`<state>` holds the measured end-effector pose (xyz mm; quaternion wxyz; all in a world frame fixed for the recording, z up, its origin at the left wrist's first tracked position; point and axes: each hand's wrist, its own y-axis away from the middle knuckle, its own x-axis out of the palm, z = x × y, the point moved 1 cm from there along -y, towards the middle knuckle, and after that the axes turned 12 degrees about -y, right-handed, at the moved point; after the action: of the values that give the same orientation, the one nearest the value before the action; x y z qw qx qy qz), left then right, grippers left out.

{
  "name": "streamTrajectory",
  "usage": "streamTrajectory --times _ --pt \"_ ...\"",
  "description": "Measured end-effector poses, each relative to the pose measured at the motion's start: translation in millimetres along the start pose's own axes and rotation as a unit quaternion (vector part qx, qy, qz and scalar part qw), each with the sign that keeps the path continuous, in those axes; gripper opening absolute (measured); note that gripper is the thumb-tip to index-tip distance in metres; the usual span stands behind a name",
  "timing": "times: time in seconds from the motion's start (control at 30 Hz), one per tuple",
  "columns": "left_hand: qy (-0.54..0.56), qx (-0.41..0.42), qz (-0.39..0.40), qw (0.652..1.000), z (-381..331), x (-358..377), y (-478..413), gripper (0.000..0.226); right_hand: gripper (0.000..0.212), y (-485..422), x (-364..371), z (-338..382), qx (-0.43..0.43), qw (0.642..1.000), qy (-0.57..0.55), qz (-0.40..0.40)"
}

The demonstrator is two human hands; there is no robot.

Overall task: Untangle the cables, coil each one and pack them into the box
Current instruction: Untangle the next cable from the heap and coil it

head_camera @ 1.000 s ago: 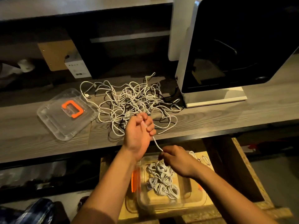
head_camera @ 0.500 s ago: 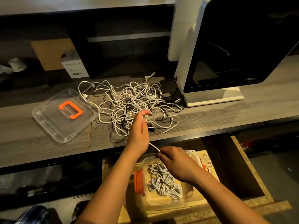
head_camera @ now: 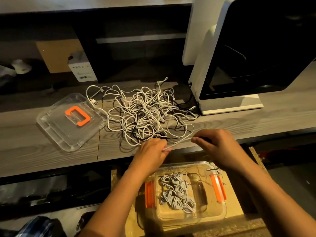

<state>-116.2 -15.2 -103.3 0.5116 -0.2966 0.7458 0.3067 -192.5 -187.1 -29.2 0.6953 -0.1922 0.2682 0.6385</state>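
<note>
A clear plastic box (head_camera: 220,213) with an orange latch on each short side sits open on a chipboard shelf (head_camera: 236,200) below the tabletop (head_camera: 34,156). Inside it, toward the left half, lies a cluster of coiled white cables (head_camera: 177,194), bundled close together and touching one another; the right half of the box floor is bare. A few loose thin ends hang over the box's far right corner. The box's clear lid (head_camera: 56,134), with its orange handle (head_camera: 77,115) facing up, lies flat on the tabletop at the left.

Just right of the lid, touching its edge, sprawls the tangle of white cables (head_camera: 145,113), with a few black cables (head_camera: 182,105) mixed in on the side nearest a white machine with a dark window (head_camera: 239,103).

Both hands are at the tabletop's near edge, just in front of the tangle and above the box. A single white cable strand (head_camera: 181,141) runs between them: the left hand (head_camera: 150,154) pinches it with curled fingers, and the right hand (head_camera: 220,146) pinches its other stretch at the fingertips, slightly blurred.
</note>
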Motion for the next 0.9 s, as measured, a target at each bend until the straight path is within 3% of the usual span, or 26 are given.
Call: streamTrajectory --times 0.17,0.27,0.33,0.5,0.67,0.7,0.73,0.83,0.9 --pt "0.187 0.000 0.070 0.980 -0.9 -3.4 2.1 0.020 0.018 -18.5 -4.1 -5.5 0.001 0.995 -0.052 -0.085" --pt "0.351 0.008 0.110 0.930 -5.5 -6.1 -0.5 0.036 0.014 -32.6 2.6 -18.4 0.041 0.987 -0.114 -0.109" --pt "0.421 0.010 0.071 0.904 -7.3 -9.8 -3.6 0.038 0.015 -39.9 10.1 -28.3 0.078 0.980 -0.162 -0.090" --pt "0.402 0.038 -0.087 0.911 -17.0 -29.8 -10.2 0.034 0.026 -40.4 36.1 -33.0 0.139 0.954 -0.265 -0.001" --pt "0.553 -0.034 -0.185 0.811 -30.6 -40.9 -22.5 0.019 0.049 -32.1 69.4 -12.8 0.139 0.943 -0.286 0.100" --pt "0.543 -0.045 -0.196 0.815 -29.5 -42.9 -25.2 0.016 0.054 -31.8 74.1 -10.8 0.123 0.950 -0.267 0.108" --pt "0.495 -0.050 -0.202 0.843 -27.8 -44.8 -27.5 0.014 0.052 -31.9 76.1 -8.1 0.093 0.960 -0.236 0.115" --pt "0.298 -0.010 -0.186 0.936 -22.2 -40.7 -34.3 0.012 0.023 -31.9 73.3 -1.7 0.018 0.984 -0.129 0.124" --pt "0.221 0.008 -0.183 0.958 -21.1 -39.2 -37.2 0.009 0.019 -30.4 69.2 0.8 -0.005 0.989 -0.080 0.121"
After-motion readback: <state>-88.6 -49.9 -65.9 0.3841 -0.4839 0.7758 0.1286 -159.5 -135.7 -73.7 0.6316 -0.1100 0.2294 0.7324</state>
